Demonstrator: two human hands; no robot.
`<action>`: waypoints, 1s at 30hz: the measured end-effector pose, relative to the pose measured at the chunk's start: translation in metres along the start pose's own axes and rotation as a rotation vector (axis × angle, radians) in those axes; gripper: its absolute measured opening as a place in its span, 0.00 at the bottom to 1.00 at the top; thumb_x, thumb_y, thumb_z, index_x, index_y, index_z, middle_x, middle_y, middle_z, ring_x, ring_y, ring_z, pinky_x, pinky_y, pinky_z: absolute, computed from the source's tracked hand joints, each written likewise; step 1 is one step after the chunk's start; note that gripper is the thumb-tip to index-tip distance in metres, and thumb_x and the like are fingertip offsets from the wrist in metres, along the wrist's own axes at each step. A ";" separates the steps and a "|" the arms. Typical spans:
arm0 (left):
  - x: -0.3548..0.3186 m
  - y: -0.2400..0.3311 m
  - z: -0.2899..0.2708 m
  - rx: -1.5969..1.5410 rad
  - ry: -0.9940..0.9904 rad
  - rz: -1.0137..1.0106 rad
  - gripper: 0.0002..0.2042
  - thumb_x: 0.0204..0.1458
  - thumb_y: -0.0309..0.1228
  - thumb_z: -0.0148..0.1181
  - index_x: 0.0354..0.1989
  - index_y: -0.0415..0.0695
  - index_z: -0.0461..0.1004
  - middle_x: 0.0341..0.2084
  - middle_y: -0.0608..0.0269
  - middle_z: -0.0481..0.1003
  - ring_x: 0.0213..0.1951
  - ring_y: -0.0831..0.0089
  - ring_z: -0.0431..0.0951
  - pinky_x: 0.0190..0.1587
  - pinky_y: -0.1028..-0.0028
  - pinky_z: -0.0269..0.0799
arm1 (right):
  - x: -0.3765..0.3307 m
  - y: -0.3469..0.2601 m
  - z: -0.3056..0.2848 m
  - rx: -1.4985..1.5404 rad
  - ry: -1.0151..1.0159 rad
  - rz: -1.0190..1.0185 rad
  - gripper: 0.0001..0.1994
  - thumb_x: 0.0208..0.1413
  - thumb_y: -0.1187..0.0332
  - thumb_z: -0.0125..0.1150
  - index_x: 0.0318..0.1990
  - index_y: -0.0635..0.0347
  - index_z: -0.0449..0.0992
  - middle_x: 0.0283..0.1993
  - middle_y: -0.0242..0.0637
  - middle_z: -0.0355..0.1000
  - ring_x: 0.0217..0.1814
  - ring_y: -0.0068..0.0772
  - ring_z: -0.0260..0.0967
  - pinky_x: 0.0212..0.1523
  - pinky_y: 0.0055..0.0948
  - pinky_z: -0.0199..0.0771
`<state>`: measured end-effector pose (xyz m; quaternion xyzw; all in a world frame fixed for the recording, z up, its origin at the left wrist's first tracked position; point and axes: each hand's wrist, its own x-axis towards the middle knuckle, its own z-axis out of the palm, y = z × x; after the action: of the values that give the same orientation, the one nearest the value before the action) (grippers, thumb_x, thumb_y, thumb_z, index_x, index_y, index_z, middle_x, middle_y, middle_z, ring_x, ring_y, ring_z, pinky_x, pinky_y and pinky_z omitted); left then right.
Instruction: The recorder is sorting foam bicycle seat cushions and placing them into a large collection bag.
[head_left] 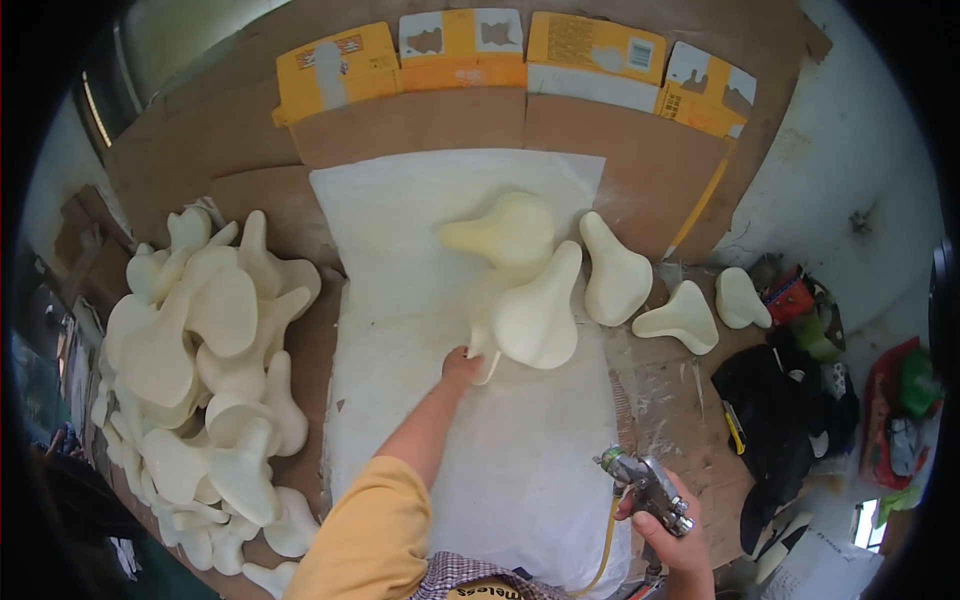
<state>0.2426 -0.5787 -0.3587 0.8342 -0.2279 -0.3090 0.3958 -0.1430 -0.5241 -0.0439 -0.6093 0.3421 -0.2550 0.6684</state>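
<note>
My left hand [462,366] reaches forward over the white sheet [400,260] and grips the narrow end of a cream saddle-shaped foam piece [483,340]. Another cream foam piece [540,305] leans over it, and a yellowish one [510,230] lies just beyond. My right hand [672,535] holds a metal spray gun [645,485] low at the right, with a yellow hose [607,545] trailing down from it.
A large heap of cream foam pieces [200,360] lies to the left. Three more pieces [612,270] [685,318] [740,297] sit right of the sheet. Flattened cardboard boxes [470,110] line the back. Dark bags and clutter [790,400] crowd the right.
</note>
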 end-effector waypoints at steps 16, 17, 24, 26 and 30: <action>-0.073 -0.056 -0.178 -0.016 0.900 0.109 0.28 0.43 0.42 0.65 0.51 0.40 0.67 0.36 0.55 0.72 0.32 0.62 0.74 0.37 0.65 0.71 | 0.008 -0.001 0.021 -0.164 -0.226 -0.014 0.28 0.47 0.74 0.64 0.57 0.66 0.62 0.37 0.39 0.72 0.40 0.26 0.71 0.43 0.28 0.72; -0.079 -0.065 -0.166 -0.220 0.608 -0.218 0.30 0.43 0.47 0.64 0.50 0.41 0.67 0.36 0.55 0.71 0.31 0.62 0.73 0.34 0.65 0.70 | 0.006 -0.002 0.024 -0.182 -0.257 -0.028 0.28 0.47 0.74 0.64 0.57 0.66 0.62 0.37 0.38 0.72 0.40 0.26 0.71 0.43 0.27 0.72; -0.116 -0.032 -0.058 -0.777 0.055 -0.440 0.25 0.47 0.41 0.61 0.51 0.46 0.63 0.37 0.56 0.70 0.26 0.64 0.73 0.24 0.64 0.72 | -0.020 -0.017 0.030 -0.240 -0.246 -0.020 0.27 0.46 0.76 0.64 0.56 0.65 0.63 0.37 0.37 0.72 0.40 0.25 0.71 0.42 0.27 0.71; -0.117 -0.042 -0.059 -0.724 0.171 -0.348 0.25 0.46 0.36 0.61 0.53 0.47 0.62 0.37 0.57 0.70 0.27 0.64 0.74 0.26 0.63 0.74 | -0.025 -0.026 0.035 -0.248 -0.262 -0.036 0.27 0.46 0.76 0.64 0.55 0.65 0.64 0.37 0.37 0.72 0.40 0.25 0.71 0.42 0.26 0.71; -0.123 -0.051 -0.086 -0.440 0.263 -0.103 0.29 0.42 0.27 0.58 0.57 0.48 0.60 0.38 0.54 0.73 0.33 0.61 0.75 0.37 0.63 0.73 | -0.032 -0.039 0.023 -0.473 -0.241 -0.048 0.26 0.45 0.76 0.65 0.54 0.65 0.65 0.36 0.37 0.73 0.38 0.24 0.71 0.40 0.24 0.70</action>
<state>0.2230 -0.4276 -0.3163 0.7714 -0.0590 -0.2596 0.5779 -0.1429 -0.4899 -0.0002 -0.7825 0.2957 -0.1092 0.5370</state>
